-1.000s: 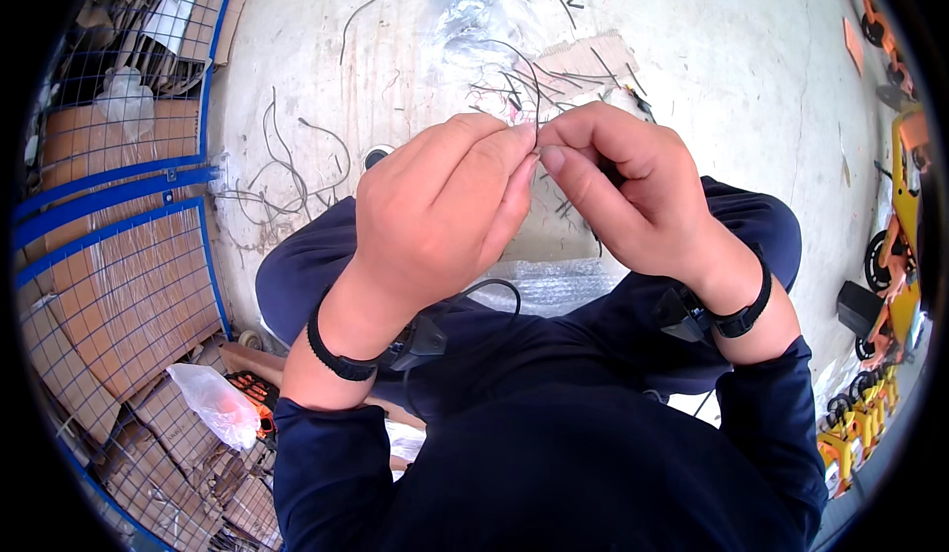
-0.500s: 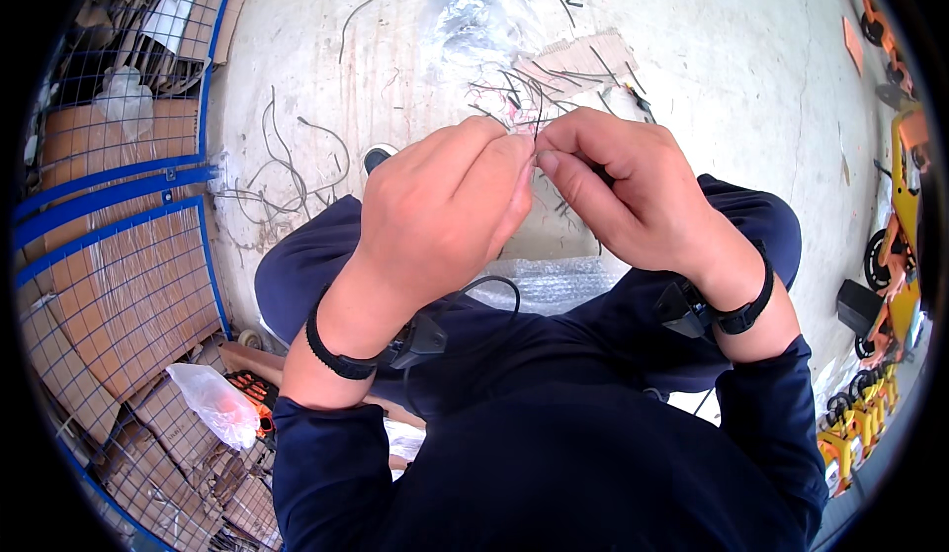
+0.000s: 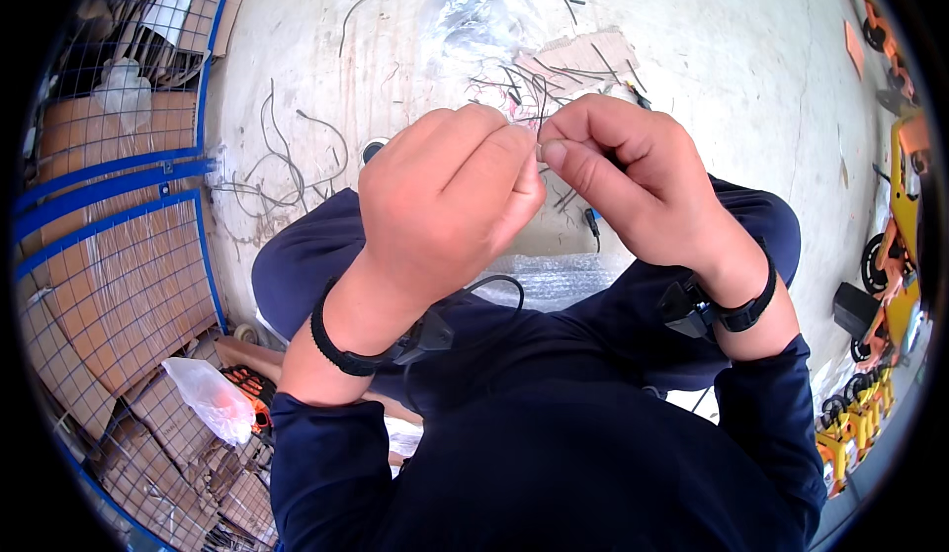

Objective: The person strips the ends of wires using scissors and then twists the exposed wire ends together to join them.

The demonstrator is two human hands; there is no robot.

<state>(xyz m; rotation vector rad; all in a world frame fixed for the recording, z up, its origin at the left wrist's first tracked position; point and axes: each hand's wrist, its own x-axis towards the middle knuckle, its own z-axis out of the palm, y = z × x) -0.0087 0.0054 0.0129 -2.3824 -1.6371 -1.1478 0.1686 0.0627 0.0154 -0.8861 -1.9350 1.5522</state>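
My left hand [image 3: 447, 188] is closed with its fingers curled, its fingertips meeting those of my right hand [image 3: 638, 171] in front of me. A thin black wire [image 3: 543, 99] rises in a narrow loop from where the fingertips meet. My right thumb and forefinger pinch it there. The left fingers press at the same spot, though the back of that hand hides most of their grip. Below my right hand, on the floor between my legs, lies a small blue piece [image 3: 592, 218] with a black end.
Short black wire pieces [image 3: 568, 71] lie on and around a cardboard scrap [image 3: 618, 50] beyond my hands. Clear plastic film [image 3: 484, 13] sits farther off. Longer cables [image 3: 297, 181] tangle at left, beside a blue mesh cage [image 3: 205, 107] of cardboard. Yellow and orange wheeled equipment [image 3: 902, 171] lines the right.
Both hands stay together at nearly the same place, and the left wrist has turned slightly. The wire now shows as a loop above the fingertips. The blue piece below my right hand has come into view.
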